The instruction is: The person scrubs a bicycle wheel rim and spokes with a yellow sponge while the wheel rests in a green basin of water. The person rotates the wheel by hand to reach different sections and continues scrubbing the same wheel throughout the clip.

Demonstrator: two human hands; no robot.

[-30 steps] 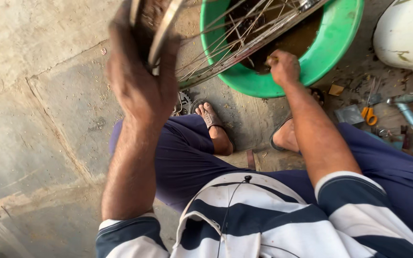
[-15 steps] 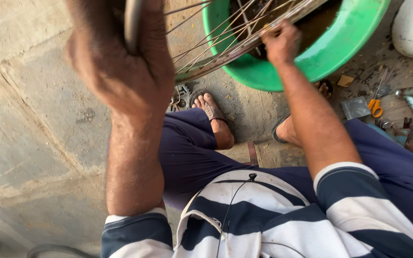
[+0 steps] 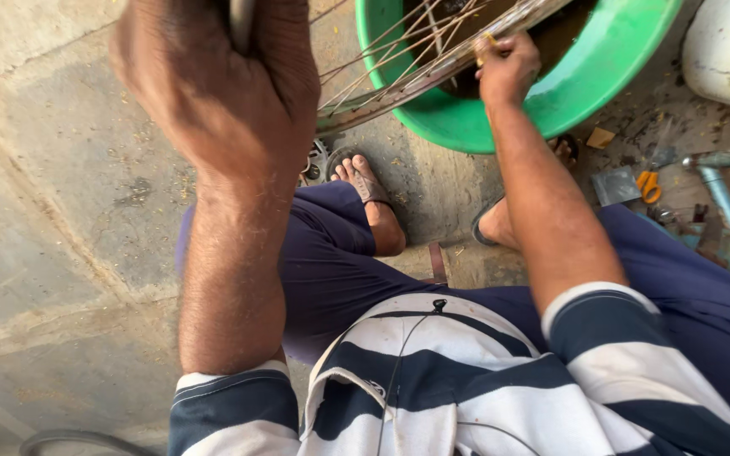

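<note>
Head view looks down on a concrete floor (image 3: 52, 211), where a green basin (image 3: 601, 76) sits ahead of the seated person's sandalled feet. A spoked wheel rim (image 3: 399, 89) lies tilted across the basin. The left hand (image 3: 221, 93) is clamped around the rim's near edge; the right hand (image 3: 507, 67) is closed on its far side over the basin, seemingly pinching something small and yellowish. The step looks like turning the rim through the basin, which calls for a steady grip. The hub and most of the rim are cut off.
</note>
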